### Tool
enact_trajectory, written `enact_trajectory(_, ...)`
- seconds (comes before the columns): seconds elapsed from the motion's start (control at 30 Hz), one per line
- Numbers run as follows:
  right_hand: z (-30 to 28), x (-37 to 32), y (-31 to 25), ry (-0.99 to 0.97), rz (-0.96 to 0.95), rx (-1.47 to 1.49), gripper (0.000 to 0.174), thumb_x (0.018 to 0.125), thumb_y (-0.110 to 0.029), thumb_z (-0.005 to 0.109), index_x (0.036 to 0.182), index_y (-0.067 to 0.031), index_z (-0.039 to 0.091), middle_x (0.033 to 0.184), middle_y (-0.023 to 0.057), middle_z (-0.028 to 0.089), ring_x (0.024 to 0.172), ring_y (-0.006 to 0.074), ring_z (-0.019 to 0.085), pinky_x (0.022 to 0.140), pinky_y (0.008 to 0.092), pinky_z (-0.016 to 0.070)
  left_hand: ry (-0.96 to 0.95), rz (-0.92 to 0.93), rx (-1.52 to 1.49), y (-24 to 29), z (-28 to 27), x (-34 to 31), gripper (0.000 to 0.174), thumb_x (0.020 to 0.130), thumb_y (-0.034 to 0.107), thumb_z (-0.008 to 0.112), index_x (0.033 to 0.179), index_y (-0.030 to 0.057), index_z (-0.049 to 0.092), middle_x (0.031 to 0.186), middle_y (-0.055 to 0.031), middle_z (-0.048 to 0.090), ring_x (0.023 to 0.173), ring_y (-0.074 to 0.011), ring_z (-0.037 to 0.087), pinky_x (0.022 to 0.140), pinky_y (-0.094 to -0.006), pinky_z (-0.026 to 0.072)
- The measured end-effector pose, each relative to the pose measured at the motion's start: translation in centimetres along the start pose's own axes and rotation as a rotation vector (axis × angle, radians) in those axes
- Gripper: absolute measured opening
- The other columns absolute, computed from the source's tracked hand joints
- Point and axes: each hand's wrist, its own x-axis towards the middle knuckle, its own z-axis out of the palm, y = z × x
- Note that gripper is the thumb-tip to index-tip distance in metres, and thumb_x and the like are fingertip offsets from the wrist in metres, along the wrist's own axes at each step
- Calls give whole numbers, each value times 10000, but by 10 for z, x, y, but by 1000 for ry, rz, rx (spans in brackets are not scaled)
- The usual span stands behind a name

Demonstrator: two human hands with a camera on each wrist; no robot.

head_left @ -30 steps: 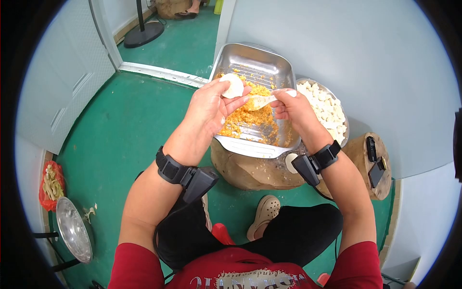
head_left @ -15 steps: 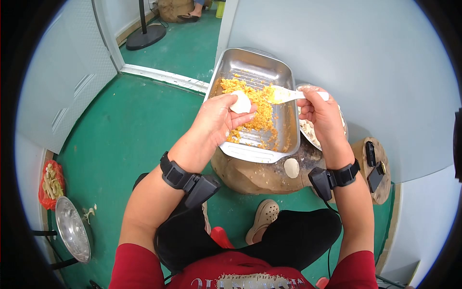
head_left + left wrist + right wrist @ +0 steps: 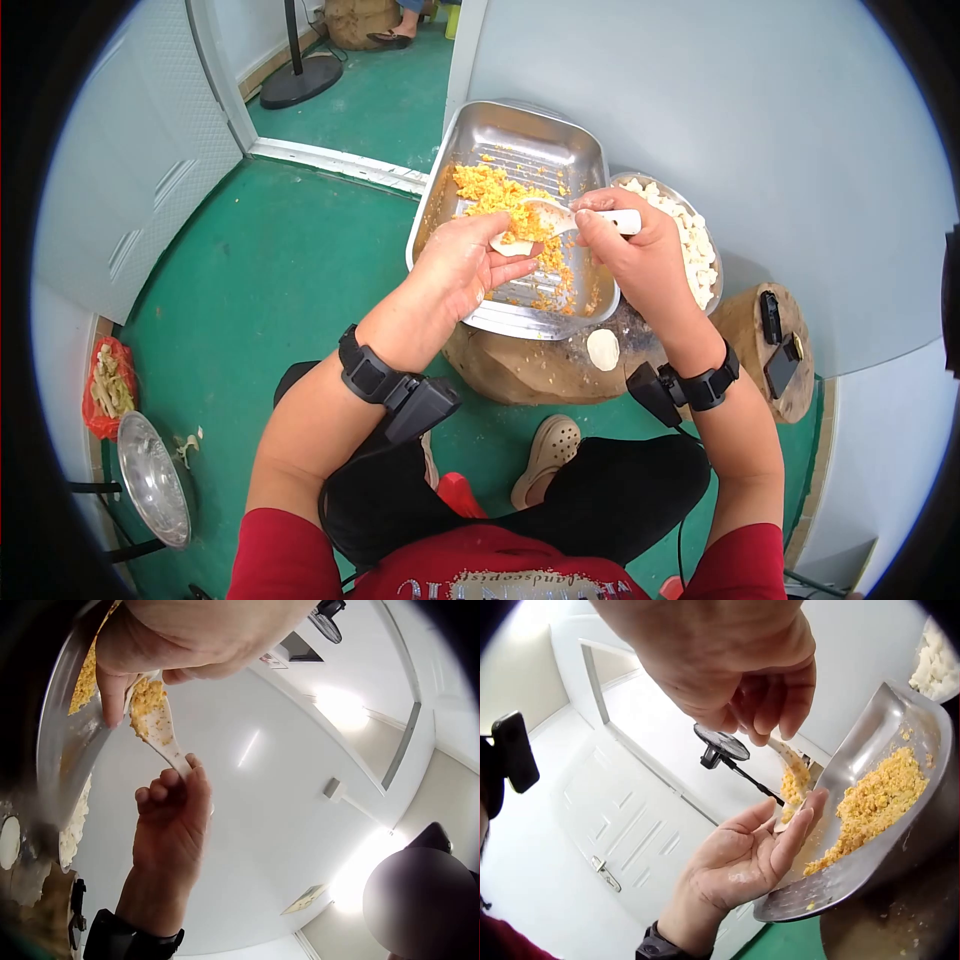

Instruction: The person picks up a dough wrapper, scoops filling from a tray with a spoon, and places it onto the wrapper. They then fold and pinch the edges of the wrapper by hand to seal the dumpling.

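My left hand [image 3: 465, 255] holds a round white dough wrapper [image 3: 512, 247] over the near part of a metal pan [image 3: 565, 140], its thumb along the wrapper's edge. My right hand [image 3: 640, 250] grips the handle of a white spoon [image 3: 622, 220]. The spoon's bowl tilts at the wrapper, with crumbly yellow-orange filling [image 3: 148, 701] on it in the left wrist view. More filling [image 3: 485, 187] lies heaped in the pan. In the right wrist view, the left hand's fingers [image 3: 784, 844] curve up around the wrapper, which the filling partly hides.
A wooden stump [image 3: 520, 370] stands under the pan, with a loose wrapper [image 3: 603, 349] on it. White dough pieces [image 3: 703, 245] fill a round dish on the right. A smaller stump [image 3: 795, 400] carries black devices. A metal bowl [image 3: 150, 480] sits at lower left.
The right hand first swung right and dipped the spoon into the filling, then came back left to the wrapper. Filling now shows at the wrapper, which the left hand has lowered.
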Motion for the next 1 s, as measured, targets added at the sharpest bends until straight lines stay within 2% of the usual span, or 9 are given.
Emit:
enact_trajectory(0.23,1,-2,-6,45,46,45,140,822,-113,607,898,3,624,750,8,618,678,44,531,591,207,435,-14,-4,-51,-2,-2,1,326,925,123,413,1183,-76,412,1117,-204,539,966,-324,604,758,-341,561)
enact_trajectory(0.3,-1,-3,-5,-24,-46,-128,137,818,-110,606,899,-1,628,723,13,614,655,45,527,578,210,433,-21,-7,-57,-1,-3,2,327,921,133,432,1176,-72,425,1110,-200,545,965,-324,605,755,-340,562)
enact_trajectory(0.4,3,-4,-10,-18,-107,-199,131,814,-105,606,896,-5,630,702,18,609,633,48,522,563,213,429,-14,-5,-46,-1,-1,0,324,915,145,460,1160,-66,450,1096,-194,555,963,-321,606,750,-337,563)
enact_trajectory(0.77,1,-5,-8,7,-59,-61,111,827,-91,592,881,0,625,717,-2,601,652,35,510,575,197,418,5,-9,9,1,0,0,346,899,126,451,1169,-88,419,1094,-199,554,957,-321,608,755,-343,564)
enact_trajectory(1.0,0,-4,-2,60,-37,14,117,837,-102,590,887,-1,624,725,-2,600,659,37,513,590,188,412,-13,30,2,3,2,0,366,914,169,456,1170,-89,412,1090,-223,552,940,-318,617,702,-323,578)
